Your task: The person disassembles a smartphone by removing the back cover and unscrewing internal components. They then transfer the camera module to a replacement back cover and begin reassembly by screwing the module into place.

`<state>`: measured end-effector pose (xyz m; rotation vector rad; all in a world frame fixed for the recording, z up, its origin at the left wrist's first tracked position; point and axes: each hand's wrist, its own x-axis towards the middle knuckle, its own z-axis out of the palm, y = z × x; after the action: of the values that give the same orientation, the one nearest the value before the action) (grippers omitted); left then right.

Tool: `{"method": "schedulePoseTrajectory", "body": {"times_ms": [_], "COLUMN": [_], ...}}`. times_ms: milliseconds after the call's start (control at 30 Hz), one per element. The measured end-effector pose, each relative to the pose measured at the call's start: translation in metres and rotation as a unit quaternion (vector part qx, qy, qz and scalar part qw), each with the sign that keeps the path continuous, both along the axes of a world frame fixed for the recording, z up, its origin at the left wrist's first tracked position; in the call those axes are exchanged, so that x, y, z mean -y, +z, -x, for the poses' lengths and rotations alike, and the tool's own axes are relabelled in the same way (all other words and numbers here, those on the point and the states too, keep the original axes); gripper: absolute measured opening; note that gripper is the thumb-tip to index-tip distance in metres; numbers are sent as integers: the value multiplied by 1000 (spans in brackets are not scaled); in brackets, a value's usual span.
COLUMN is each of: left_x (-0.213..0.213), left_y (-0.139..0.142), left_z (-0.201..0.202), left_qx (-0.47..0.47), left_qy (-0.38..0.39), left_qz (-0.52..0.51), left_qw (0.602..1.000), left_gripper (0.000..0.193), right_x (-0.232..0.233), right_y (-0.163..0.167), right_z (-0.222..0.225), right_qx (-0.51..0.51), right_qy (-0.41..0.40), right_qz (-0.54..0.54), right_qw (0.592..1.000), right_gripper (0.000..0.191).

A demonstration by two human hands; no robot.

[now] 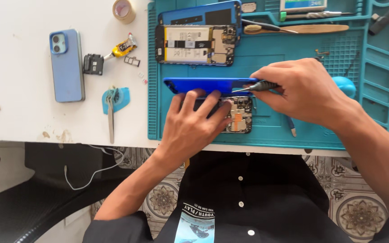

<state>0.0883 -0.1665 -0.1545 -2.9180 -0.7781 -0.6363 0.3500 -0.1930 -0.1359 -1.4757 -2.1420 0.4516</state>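
Observation:
My left hand (194,123) presses down on an opened phone (241,114) lying on the teal work mat (293,135), fingers spread over its body; the circuit board shows at its right end. A blue phone back cover (203,84) stands lifted on edge just behind my fingers. My right hand (305,92) is closed on a black-handled screwdriver (257,86), its metal tip pointing left toward the cover and the phone's camera end.
A second opened phone (196,44) with its battery exposed lies farther back on the mat, partly on another blue cover (201,15). A light blue phone (66,65), tape roll (124,10), tweezers (110,114), blue pick (122,96) and small parts (93,64) rest on the white table.

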Motion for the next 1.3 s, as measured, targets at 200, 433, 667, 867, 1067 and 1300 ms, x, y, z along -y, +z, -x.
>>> {"method": "schedulePoseTrajectory", "body": {"times_ms": [200,433,667,867,1067,1300], "left_x": [4,1,0,1,5,8], "left_y": [-1,-5,-9,-10,-10,-12], "left_z": [0,0,-3,-2,-6,-1], "left_qx": [7,30,86,64,28,16], "left_qy": [19,11,30,17,28,33], "left_qz": [5,22,95,71,19,-7], "left_qw": [1000,999,991,995,999,999], "left_gripper": [27,25,29,22,21,22], "right_x": [0,0,-1,-1,0,0], "right_y": [-2,0,2,2,1,2], "right_z": [-1,-1,-3,-2,-3,-4], "right_qx": [0,-10,-24,-21,-17,-20], "right_qy": [-8,2,19,3,7,18], "right_qz": [12,4,-20,11,9,-19], "right_qw": [1000,1000,999,1000,1000,999], "right_gripper": [24,21,23,23,22,22]}}
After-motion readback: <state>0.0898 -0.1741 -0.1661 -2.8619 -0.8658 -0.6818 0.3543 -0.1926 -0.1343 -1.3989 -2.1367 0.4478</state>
